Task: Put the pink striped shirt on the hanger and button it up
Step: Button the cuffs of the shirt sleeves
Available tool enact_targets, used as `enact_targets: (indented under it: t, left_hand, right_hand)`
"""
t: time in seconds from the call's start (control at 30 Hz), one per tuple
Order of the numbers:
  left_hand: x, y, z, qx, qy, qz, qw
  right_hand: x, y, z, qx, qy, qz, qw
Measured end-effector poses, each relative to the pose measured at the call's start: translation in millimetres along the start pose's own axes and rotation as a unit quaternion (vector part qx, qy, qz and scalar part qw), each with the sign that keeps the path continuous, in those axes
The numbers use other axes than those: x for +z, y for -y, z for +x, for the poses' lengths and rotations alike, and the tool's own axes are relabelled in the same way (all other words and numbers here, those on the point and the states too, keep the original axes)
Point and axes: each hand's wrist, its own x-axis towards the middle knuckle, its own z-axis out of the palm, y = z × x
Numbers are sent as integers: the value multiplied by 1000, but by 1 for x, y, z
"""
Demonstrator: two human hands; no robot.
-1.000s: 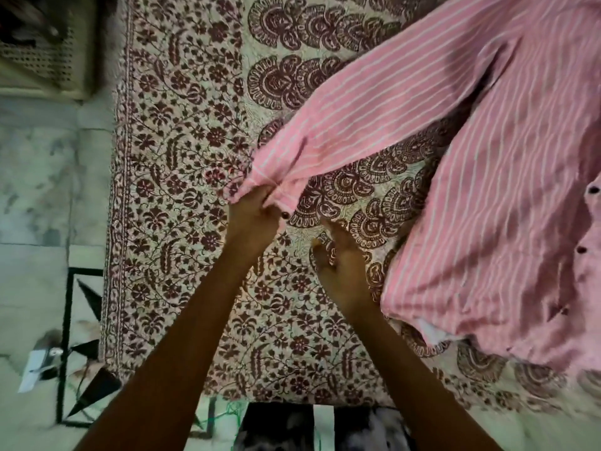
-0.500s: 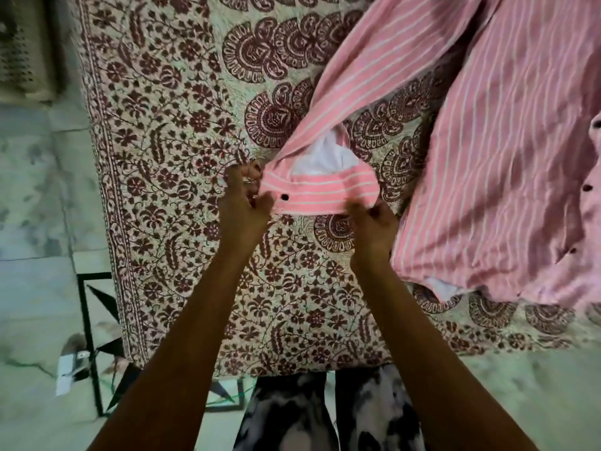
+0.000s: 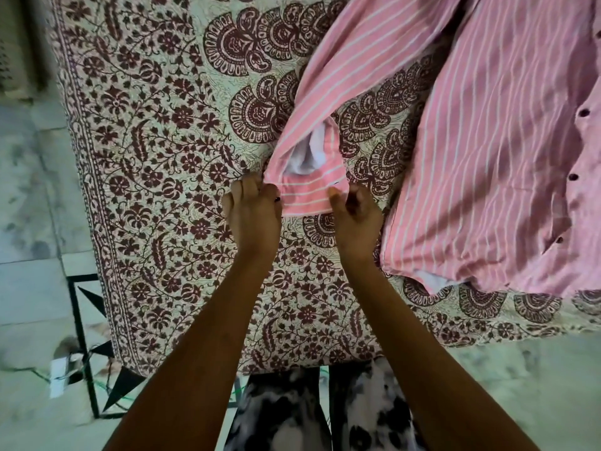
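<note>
Pink striped shirt (image 3: 487, 157) spread across a bed covered by a floral printed bedspread (image 3: 156, 157), body of the garment filling the 1 to 3 o'clock part of the view, dark buttons (image 3: 574, 176) down its right edge. 1 sleeve (image 3: 351, 86) stretched from about 1 o'clock down toward centre, ending in a cuff (image 3: 305, 196) with white lining showing at its opening. Left hand (image 3: 252, 216) at the cuff's 9 o'clock side, fingers closed and pinching the cuff edge beside a small dark button. Right hand (image 3: 356, 216) at the cuff's 3 o'clock side, thumb and fingers pinching the other edge. Shirt body lying just right of the right hand, at its 2 o'clock. Patterned trousers (image 3: 318, 415) at 6 o'clock, marble floor (image 3: 29, 222) at 9 o'clock.
</note>
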Motion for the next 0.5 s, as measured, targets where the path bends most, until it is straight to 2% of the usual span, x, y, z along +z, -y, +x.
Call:
enact_targets:
  t: [0.13,0.27,0.37,0.5]
  left_hand:
    - [-4,-1,2,14,-8,31,999]
    - [1,3,-6,37,-43,73,996]
    - [5,6,-10,34,-63,97,993]
    - [5,2,-7,24,-51,125,991]
  right_hand:
    - [-2,1,-4,-52,-3,-21,998]
    - [0,3,-5,-110,28,-69,991]
    - [-1,3,-5,-105,26,-73,991]
    - [-9,0,-6,-74,16,-59,995]
